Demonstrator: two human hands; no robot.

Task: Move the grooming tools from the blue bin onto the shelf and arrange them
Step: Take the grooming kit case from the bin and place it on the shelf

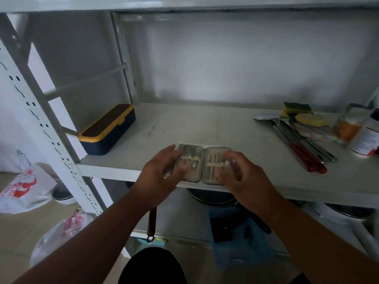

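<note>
Now open grooming kit (205, 163) flat at shelf (235, 128) front edge; both hands' fingers (229, 158) loosely spread over it.

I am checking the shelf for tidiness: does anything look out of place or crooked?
Little stands out. The open grey grooming kit case lies at the white shelf's front edge, slightly overhanging. The long metal utensils lie diagonally.

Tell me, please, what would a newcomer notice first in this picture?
First, the open grooming kit lying flat at the front edge of the white shelf, with the left hand and the right hand over its two halves. Next, the navy box with a yellow rim at the shelf's left end.
</note>
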